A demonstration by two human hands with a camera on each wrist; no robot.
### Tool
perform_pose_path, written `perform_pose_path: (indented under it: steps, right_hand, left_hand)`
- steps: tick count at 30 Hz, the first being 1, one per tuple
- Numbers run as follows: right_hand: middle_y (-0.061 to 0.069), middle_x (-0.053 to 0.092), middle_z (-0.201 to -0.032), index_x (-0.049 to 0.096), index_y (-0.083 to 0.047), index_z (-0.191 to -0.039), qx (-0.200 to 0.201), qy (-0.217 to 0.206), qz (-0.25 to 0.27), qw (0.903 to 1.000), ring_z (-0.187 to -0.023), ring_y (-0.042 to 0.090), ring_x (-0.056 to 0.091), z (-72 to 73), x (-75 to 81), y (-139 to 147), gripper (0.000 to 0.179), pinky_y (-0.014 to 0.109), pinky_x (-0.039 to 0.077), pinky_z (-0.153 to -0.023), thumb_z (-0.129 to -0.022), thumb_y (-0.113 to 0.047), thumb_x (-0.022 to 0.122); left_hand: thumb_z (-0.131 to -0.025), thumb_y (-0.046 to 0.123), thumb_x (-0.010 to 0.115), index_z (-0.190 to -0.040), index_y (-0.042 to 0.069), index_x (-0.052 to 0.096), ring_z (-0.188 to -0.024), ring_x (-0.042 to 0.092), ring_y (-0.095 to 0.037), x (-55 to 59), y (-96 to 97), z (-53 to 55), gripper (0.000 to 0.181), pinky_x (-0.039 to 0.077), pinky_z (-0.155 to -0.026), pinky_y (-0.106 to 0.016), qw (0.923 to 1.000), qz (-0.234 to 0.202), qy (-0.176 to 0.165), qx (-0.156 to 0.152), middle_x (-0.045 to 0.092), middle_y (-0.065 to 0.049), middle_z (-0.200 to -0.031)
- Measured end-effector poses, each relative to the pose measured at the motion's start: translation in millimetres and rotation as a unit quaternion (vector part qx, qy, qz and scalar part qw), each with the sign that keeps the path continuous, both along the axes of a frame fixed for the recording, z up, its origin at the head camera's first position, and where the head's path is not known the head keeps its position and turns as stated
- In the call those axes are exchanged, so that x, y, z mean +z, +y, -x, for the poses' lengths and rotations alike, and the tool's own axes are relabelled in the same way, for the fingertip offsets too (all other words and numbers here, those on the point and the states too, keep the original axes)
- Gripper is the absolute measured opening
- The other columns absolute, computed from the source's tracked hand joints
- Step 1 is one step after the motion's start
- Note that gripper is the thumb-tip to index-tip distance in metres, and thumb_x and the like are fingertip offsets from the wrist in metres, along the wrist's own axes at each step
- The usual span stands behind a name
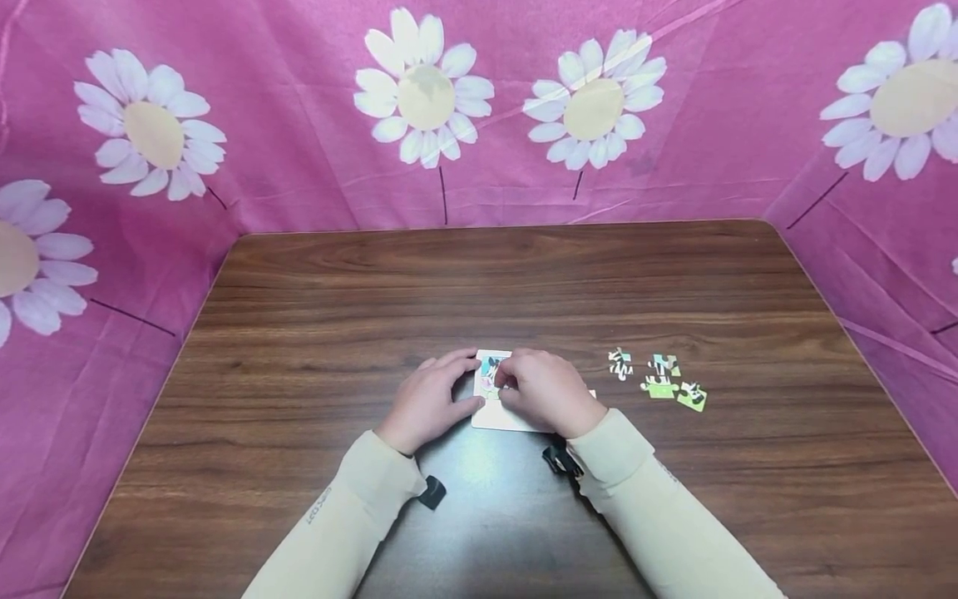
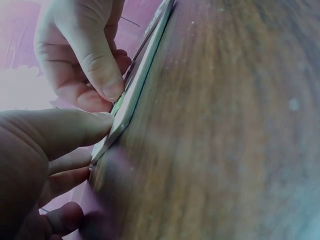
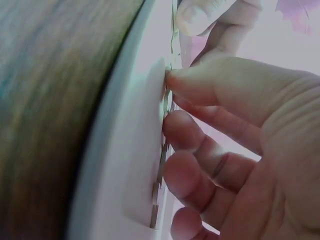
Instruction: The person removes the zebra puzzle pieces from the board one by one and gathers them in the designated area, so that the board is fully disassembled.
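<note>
A small white jigsaw board (image 1: 505, 418) lies flat near the table's middle, with picture pieces (image 1: 490, 368) in its upper left part. My left hand (image 1: 432, 401) rests at the board's left side, forefinger near the upper corner and thumb lower down, both extended. Over the board, my right hand (image 1: 550, 391) pinches a puzzle piece between thumb and forefinger, its other fingers curled. In the left wrist view a green bit of piece (image 2: 117, 106) shows beside the right thumb. Interlocked piece edges (image 3: 159, 180) run under the right fingers. My right hand hides much of the board.
Several loose jigsaw pieces lie right of the board: a white and black one (image 1: 620, 364), a blue-topped one (image 1: 664, 364), a green one (image 1: 660, 388) and another green one (image 1: 693, 397). Brown wooden table (image 1: 299, 291); pink flowered cloth (image 1: 299, 125) hangs behind and at the sides.
</note>
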State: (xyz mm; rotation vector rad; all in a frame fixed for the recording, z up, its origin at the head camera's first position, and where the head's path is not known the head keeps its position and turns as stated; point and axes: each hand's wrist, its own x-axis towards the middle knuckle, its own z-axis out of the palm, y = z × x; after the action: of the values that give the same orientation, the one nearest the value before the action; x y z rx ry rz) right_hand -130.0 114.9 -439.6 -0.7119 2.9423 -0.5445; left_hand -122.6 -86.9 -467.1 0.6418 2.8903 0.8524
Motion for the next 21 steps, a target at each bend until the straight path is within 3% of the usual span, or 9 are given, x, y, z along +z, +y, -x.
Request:
perform_pose_path:
  steps: [5,11,14,18,21]
  right_hand:
    - [-0.007,0.062,-0.08,0.077,-0.024,-0.083,0.02,0.041,-0.028,0.9986,-0.07,0.02,0.062,-3.7,3.2,0.9,0.011,0.042,0.048,-0.067,-0.077,-0.019,0.069]
    - [-0.004,0.063,-0.078,0.071,-0.025,-0.07,0.057,0.102,-0.079,0.9901,-0.064,0.018,0.06,-10.1,7.3,-4.2,0.01,0.043,0.044,-0.061,-0.077,-0.018,0.069]
    - [-0.005,0.066,-0.082,0.077,-0.026,-0.077,0.058,0.085,-0.064,0.9926,-0.068,0.018,0.064,-7.7,6.0,-2.9,0.014,0.043,0.045,-0.063,-0.08,-0.016,0.067]
    - [-0.008,0.069,-0.089,0.083,-0.027,-0.092,0.041,0.025,-0.017,0.9987,-0.08,0.018,0.068,-0.2,3.0,5.0,0.022,0.044,0.048,-0.073,-0.084,-0.015,0.067]
    - [-0.009,0.071,-0.09,0.083,-0.026,-0.091,0.035,0.003,0.006,0.9994,-0.083,0.016,0.068,3.4,3.0,9.7,0.019,0.046,0.048,-0.081,-0.084,-0.015,0.069]
  left_hand:
    - [-0.088,0.034,0.073,-0.129,0.013,0.067,-0.128,0.055,-0.027,2.2,-0.9,0.9,0.047,0.045,-0.101,-0.046,0.9999,-0.012,-0.001,-0.006,0.055,0.003,-0.146]
    - [-0.088,0.033,0.072,-0.13,0.012,0.068,-0.131,0.053,-0.028,3.1,-3.0,0.3,0.046,0.044,-0.103,-0.046,0.9999,-0.009,-0.006,-0.012,0.055,0.002,-0.147]
    - [-0.087,0.033,0.074,-0.13,0.012,0.067,-0.131,0.053,-0.028,3.5,-3.4,0.0,0.049,0.044,-0.103,-0.045,0.9999,-0.005,-0.01,-0.011,0.054,0.002,-0.147]
    - [-0.086,0.035,0.076,-0.131,0.012,0.067,-0.131,0.053,-0.027,3.4,-2.8,0.2,0.051,0.044,-0.102,-0.046,0.9997,0.001,-0.017,-0.014,0.054,0.003,-0.147]
    - [-0.085,0.035,0.078,-0.128,0.014,0.069,-0.13,0.053,-0.026,4.1,-2.8,0.3,0.049,0.045,-0.101,-0.046,0.9997,0.0,-0.02,-0.015,0.055,0.003,-0.146]
